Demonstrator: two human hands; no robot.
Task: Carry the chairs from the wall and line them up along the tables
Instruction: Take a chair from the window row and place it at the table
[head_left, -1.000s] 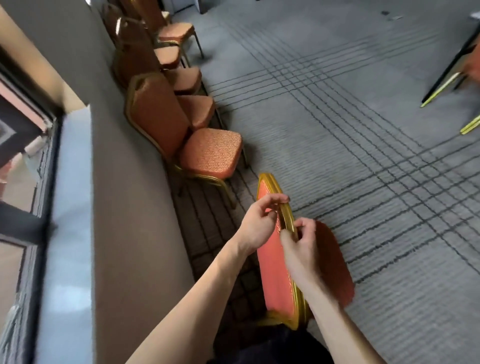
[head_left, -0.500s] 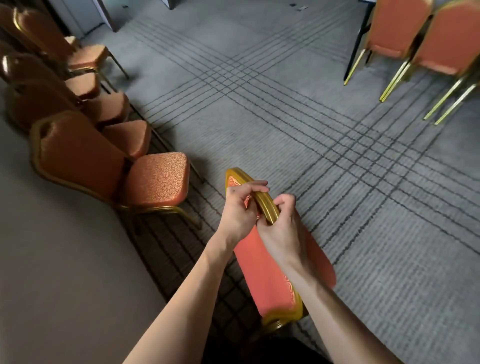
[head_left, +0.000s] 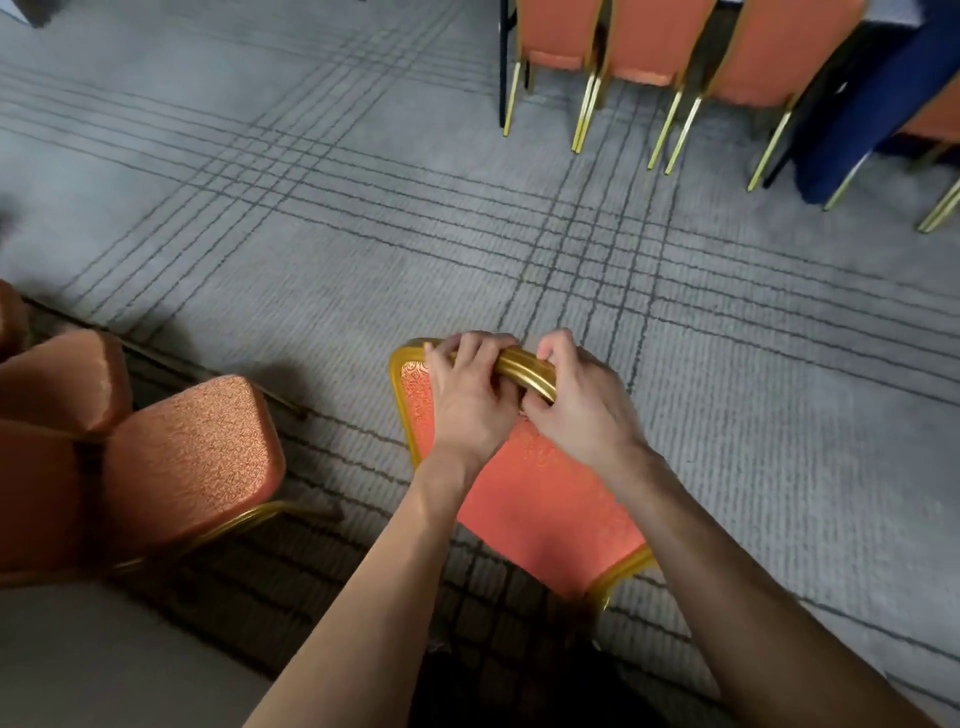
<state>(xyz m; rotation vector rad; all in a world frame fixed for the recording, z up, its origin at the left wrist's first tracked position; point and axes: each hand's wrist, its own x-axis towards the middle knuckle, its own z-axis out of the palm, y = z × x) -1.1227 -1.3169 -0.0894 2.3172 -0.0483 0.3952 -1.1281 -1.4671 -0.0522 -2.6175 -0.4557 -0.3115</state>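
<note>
Both hands, left (head_left: 470, 400) and right (head_left: 582, 410), curled round chair (head_left: 540, 499) top rail; table row (head_left: 644, 57) ahead, right-hand side nearer.

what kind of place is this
Likely a banquet or conference hall: gold-framed orange chairs lined along a blue-draped table, grey lined carpet, a matching chair gripped by left hand and right hand.

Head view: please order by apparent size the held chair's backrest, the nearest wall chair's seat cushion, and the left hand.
Largest: held chair's backrest, though partly covered.
Then: seat cushion.
Smallest: left hand, though nearest the camera.
</note>
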